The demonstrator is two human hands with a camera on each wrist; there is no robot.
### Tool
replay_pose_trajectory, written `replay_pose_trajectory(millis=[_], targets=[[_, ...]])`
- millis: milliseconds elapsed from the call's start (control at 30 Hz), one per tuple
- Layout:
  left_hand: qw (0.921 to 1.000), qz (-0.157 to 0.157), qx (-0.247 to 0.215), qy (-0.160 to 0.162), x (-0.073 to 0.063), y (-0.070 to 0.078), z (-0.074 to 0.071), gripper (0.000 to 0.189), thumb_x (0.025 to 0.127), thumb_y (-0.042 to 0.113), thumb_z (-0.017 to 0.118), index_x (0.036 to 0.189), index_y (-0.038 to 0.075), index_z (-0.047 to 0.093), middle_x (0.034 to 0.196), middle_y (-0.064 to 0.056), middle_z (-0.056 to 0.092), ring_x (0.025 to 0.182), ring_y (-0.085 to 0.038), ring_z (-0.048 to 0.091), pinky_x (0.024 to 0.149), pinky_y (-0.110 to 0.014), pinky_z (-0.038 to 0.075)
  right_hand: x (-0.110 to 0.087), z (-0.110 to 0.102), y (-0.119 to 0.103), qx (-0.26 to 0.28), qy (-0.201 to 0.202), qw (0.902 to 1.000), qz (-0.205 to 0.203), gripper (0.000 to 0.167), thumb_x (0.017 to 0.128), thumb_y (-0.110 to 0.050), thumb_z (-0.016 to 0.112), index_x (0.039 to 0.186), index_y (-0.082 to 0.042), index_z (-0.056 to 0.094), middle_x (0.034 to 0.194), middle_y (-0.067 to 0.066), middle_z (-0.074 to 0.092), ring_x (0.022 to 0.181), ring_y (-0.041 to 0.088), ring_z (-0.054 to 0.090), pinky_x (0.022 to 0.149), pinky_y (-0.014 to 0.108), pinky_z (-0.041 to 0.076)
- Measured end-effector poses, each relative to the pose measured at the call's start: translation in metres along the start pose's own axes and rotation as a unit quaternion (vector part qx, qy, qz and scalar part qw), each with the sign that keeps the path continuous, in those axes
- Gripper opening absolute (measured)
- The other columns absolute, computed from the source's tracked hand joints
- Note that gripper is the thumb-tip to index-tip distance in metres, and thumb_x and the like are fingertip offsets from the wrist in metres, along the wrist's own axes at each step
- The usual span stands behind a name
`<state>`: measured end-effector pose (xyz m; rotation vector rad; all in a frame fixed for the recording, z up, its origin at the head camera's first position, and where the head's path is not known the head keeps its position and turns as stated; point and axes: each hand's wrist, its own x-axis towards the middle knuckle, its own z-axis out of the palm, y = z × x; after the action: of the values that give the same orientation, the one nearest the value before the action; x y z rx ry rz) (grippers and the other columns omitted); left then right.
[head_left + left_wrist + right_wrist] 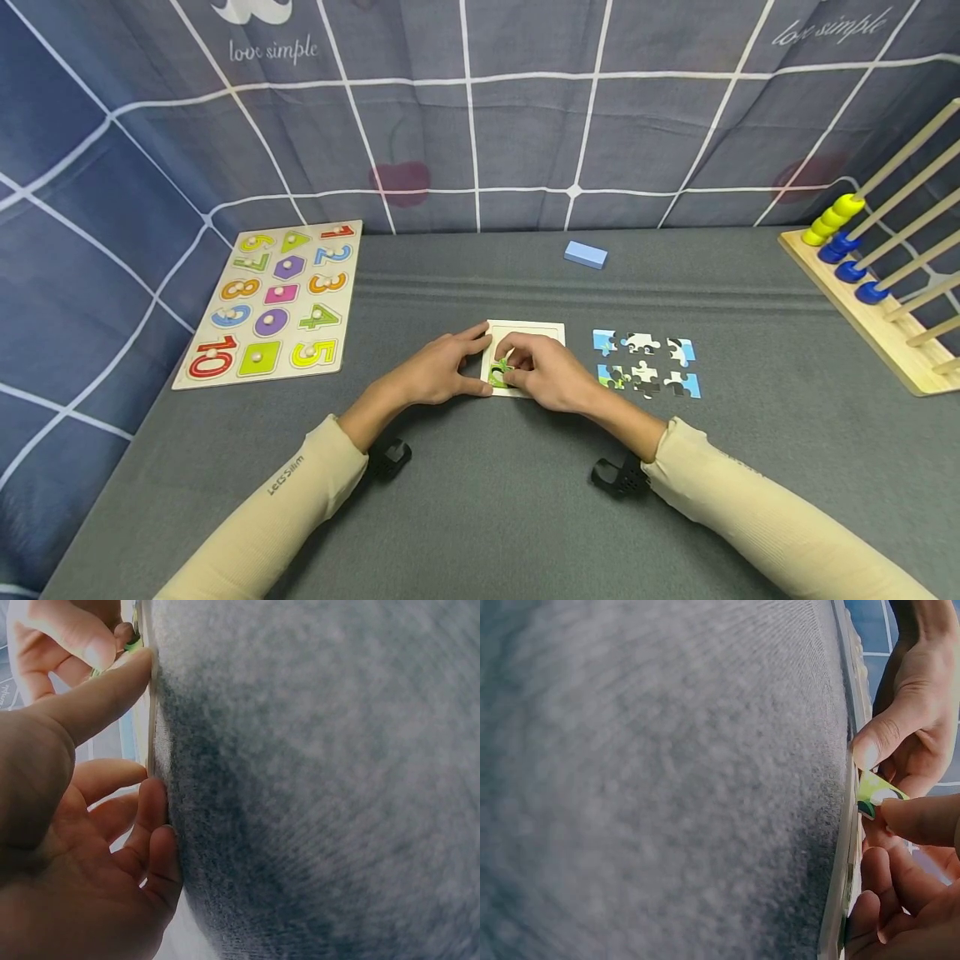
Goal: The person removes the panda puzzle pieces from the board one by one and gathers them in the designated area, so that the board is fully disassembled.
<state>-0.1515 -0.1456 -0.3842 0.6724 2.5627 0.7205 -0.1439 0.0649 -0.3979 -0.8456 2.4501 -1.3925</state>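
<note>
Grey fabric-covered table (480, 517): blue rectangular block (586, 255) near far edge. Right hand (551, 375), partly obscuring cream rectangular tray (525, 327), pinches green printed puzzle piece (498, 374) at tray's near-left corner; spread left hand (438, 371) touches tray's left edge.

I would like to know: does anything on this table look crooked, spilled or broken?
Nothing looks spilled or broken. Only the green puzzle piece tilts up from the pale tray, but the right hand pinches it, so that seems normal. The loose pieces lie in two neat rows.
</note>
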Motion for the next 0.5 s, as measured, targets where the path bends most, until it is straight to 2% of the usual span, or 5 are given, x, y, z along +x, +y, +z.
replay_pose_trajectory(millis=[267, 500], targets=[[1.0000, -0.003, -0.002, 0.001, -0.0004, -0.0001, 0.0003, 0.078, 0.088, 0.033, 0.077, 0.151, 0.004, 0.040, 0.162, -0.004, 0.024, 0.138, -0.032, 0.036, 0.109, -0.047, 0.032, 0.0010, -0.0007, -0.0003, 0.023, 0.028, 0.9992, 0.019, 0.017, 0.084, 0.005, 0.067, 0.099, -0.002, 0.065, 0.079, 0.004, 0.064, 0.069, 0.013, 0.057, 0.065, 0.031, 0.046], [1.0000, 0.000, -0.004, 0.003, -0.0009, 0.0012, -0.0001, 0.079, 0.087, 0.032, 0.078, 0.150, 0.003, 0.040, 0.161, -0.005, 0.024, 0.139, -0.033, 0.035, 0.110, -0.047, 0.031, -0.0013, -0.0030, -0.0029, 0.033, 0.028, 0.9986, 0.030, 0.017, 0.084, 0.004, 0.067, 0.099, -0.003, 0.066, 0.079, 0.003, 0.064, 0.068, 0.014, 0.056, 0.064, 0.030, 0.046]])
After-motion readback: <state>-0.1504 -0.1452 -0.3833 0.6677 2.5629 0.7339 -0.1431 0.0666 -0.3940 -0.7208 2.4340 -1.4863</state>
